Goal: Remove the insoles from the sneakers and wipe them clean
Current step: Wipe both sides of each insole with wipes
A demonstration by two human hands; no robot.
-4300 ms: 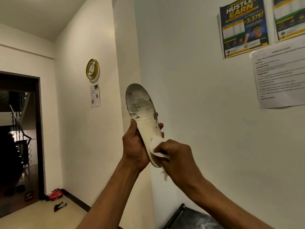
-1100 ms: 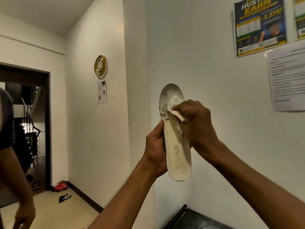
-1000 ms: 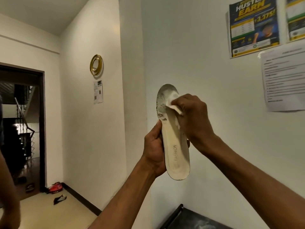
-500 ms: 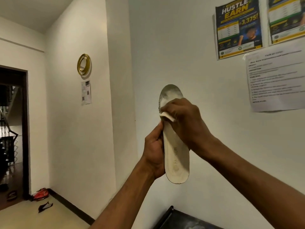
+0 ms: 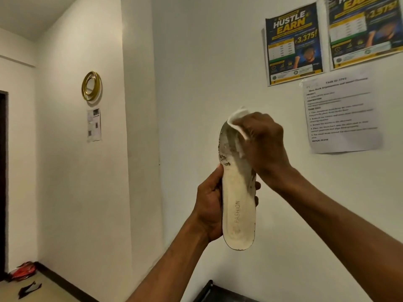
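The left hand (image 5: 209, 205) gripped the insole (image 5: 238, 203) about its lower half, thumb along the left edge and fingertips showing past the right edge. The insole was held upright in front of the wall (image 5: 196, 105), heel end down, with the word FASHION printed along the heel portion. The toe portion was grey and scuffed along its left edge. The right hand (image 5: 263, 144) was curled over the toe end, pinching a white wipe (image 5: 236, 118) against the insole's upper surface; a fold of the wipe stood above the toe tip. Below the arms, a dark object (image 5: 214, 294) sat against the base of the wall; its nature could not be told. On the wall hung two posters (image 5: 293, 43) and a printed sheet (image 5: 340, 114) beneath them. Further left were a gold ring ornament (image 5: 91, 85) with a small notice (image 5: 94, 124) under it. A red item (image 5: 24, 270) and a black item (image 5: 29, 289) lay on the floor in the far corner.
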